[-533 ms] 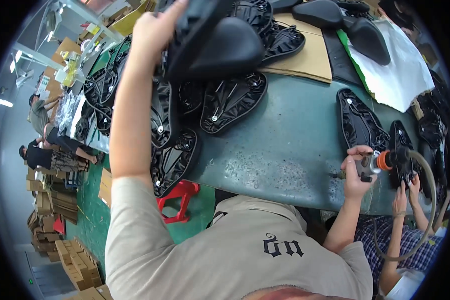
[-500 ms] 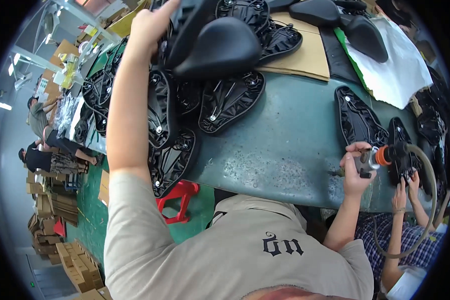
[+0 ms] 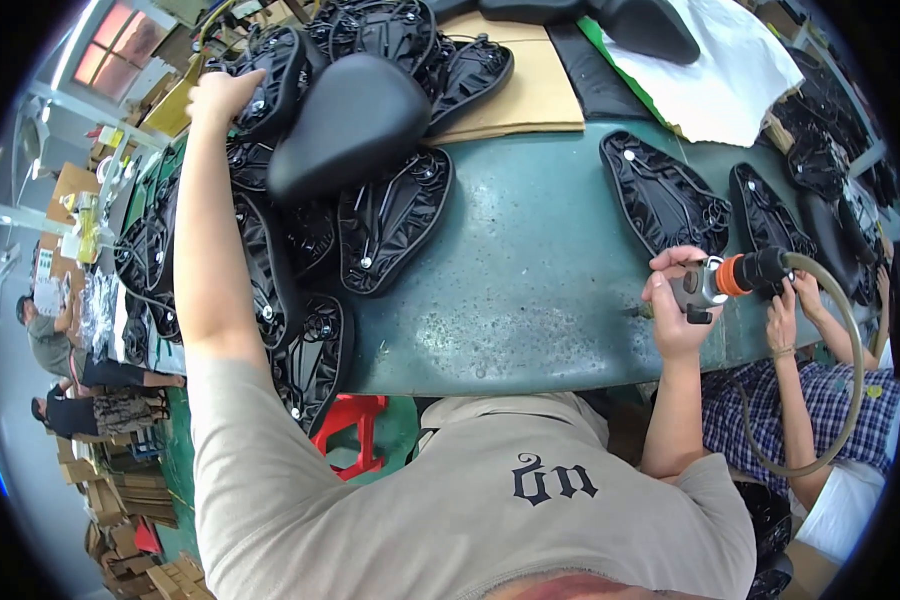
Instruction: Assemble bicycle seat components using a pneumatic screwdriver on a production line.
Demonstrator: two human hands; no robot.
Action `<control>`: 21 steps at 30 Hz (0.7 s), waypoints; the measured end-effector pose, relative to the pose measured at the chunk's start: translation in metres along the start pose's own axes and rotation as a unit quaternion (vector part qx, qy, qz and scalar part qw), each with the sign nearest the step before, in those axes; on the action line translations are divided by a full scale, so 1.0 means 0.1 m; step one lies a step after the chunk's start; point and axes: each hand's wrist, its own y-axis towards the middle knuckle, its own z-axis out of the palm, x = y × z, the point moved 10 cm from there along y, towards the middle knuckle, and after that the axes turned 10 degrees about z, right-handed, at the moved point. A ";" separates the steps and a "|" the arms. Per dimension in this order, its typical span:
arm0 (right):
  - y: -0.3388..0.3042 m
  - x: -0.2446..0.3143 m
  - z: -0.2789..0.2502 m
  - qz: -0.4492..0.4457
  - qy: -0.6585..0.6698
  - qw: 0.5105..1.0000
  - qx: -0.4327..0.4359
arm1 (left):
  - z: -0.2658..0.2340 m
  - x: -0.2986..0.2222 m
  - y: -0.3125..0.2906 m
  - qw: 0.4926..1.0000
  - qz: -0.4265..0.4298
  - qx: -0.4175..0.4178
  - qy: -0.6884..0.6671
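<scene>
My left hand (image 3: 220,97) reaches to the far left and grips the side of an upturned bicycle saddle (image 3: 278,85), its thumb over the black underside. Some of its fingers are hidden. Just right of it, a smooth black saddle (image 3: 355,120) lies top side up on the pile. My right hand (image 3: 678,300) is closed around a silver air tool (image 3: 700,287) with an orange ring and a hose (image 3: 855,370). A thin tip points left from it, above the table. Beyond this hand lies an upturned saddle (image 3: 665,190), its metal rails showing, apart from the tool.
More upturned saddles (image 3: 395,220) crowd the left of the green table (image 3: 510,260). Cardboard (image 3: 530,85) and a white sheet (image 3: 715,80) lie at the back. A co-worker's hands (image 3: 790,310) are close on the right. A red stool (image 3: 355,435) stands below the table edge.
My left hand has swung left and down with a saddle, which now rests tilted on the pile. The view has shifted to the right. My right hand still holds the air tool.
</scene>
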 end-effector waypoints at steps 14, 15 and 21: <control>-0.15 0.12 0.26 -0.060 -0.049 0.997 0.029 | 1.29 -4.72 -3.41 0.562 0.064 0.436 -0.700; -0.19 0.14 0.24 -0.073 -0.051 0.996 0.020 | 1.31 -4.79 -3.48 0.570 0.042 0.423 -0.703; -0.41 0.52 0.22 0.016 0.024 0.996 0.079 | 1.43 -4.40 -3.58 0.560 0.102 0.416 -0.709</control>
